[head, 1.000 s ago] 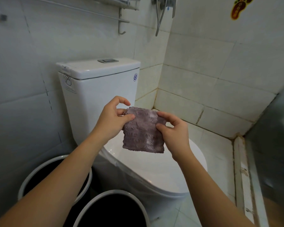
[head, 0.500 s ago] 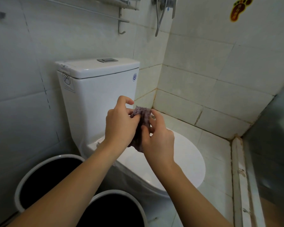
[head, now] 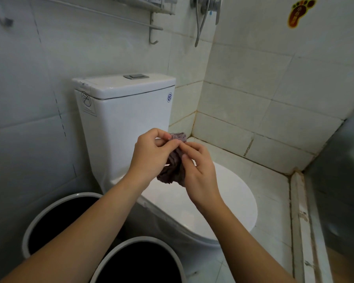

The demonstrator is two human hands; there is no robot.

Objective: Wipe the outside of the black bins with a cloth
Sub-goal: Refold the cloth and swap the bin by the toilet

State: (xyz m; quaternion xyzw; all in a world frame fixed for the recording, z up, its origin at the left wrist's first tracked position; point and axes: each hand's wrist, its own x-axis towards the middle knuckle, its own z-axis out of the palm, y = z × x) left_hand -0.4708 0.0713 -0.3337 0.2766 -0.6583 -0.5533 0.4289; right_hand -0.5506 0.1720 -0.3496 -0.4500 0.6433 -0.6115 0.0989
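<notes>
A small mauve cloth (head: 172,170) hangs bunched and folded between my two hands, above the closed toilet lid. My left hand (head: 151,156) pinches its upper edge with thumb and fingers. My right hand (head: 198,170) pinches the fold from the right side. Two round black bins with pale rims stand on the floor below my forearms: one at the left (head: 49,213), one nearer the bottom edge (head: 139,240). Only their rims and dark insides show; my left forearm crosses over both.
A white toilet (head: 127,123) with its lid (head: 223,201) down fills the middle, against the tiled left wall. A metal rail and hook (head: 151,27) and a shower hose (head: 200,21) hang above. A raised threshold (head: 298,221) and a glass panel border the right.
The cloth was held spread flat between both hands; my hands have come together and folded it into a bunch. The view has tilted slightly down.
</notes>
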